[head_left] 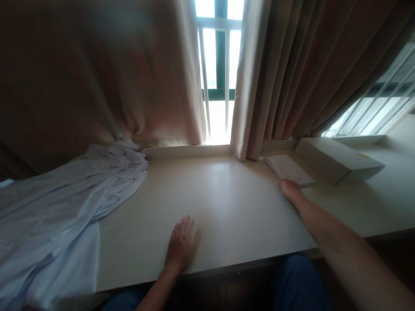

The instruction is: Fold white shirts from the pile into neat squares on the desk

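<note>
My left hand [181,242] lies palm down above or on the pale tabletop [210,203], fingers stretched out and thumb apart, slightly blurred. Nothing is in it. On the right, my right arm reaches forward and my right hand [291,188] is closed at the near left corner of a flat, folded white cloth [291,168]. The fingertips there are hidden. A big rumpled heap of white cloth [106,181] covers the left end of the table and hangs over its front edge.
A pale box-like block [340,160] stands right of the folded cloth, by the back ledge. Brown curtains [285,65] hang along the back, and one reaches down onto the tabletop. Between them is a barred window [220,60]. My knees are under the front edge.
</note>
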Demonstrator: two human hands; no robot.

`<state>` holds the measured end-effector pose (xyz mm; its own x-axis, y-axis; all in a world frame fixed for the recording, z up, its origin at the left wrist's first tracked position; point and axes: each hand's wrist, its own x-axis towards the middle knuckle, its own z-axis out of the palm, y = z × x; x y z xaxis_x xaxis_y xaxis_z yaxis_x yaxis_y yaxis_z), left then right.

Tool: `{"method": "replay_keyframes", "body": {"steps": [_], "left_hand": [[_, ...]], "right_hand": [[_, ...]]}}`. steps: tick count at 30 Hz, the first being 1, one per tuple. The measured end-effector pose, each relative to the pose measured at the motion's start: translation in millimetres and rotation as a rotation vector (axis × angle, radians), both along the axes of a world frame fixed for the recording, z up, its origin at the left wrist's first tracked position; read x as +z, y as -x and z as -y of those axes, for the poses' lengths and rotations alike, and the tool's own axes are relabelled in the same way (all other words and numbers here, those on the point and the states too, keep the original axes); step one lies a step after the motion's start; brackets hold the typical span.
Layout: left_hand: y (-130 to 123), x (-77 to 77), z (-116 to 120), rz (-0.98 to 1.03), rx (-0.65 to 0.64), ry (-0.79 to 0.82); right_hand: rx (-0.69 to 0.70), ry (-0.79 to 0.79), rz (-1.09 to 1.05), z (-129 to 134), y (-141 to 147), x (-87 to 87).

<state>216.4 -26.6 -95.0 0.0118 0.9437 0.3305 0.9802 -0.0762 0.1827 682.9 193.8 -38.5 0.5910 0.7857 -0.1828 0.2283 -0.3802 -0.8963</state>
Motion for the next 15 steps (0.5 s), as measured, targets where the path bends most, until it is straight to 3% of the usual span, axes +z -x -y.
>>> {"method": "replay_keyframes", "body": {"steps": [4, 15], "left_hand": [[-0.3, 0.3, 0.3, -0.006, 0.005, -0.007], [-0.5, 2.0, 0.4, 0.018, 0.005, 0.004]], "right_hand": [[0.029, -0.016, 0.146, -2.1, -6.1, -3.6], [-0.018, -0.012, -0.049, -4.1, 16.7, 5.8]]}}
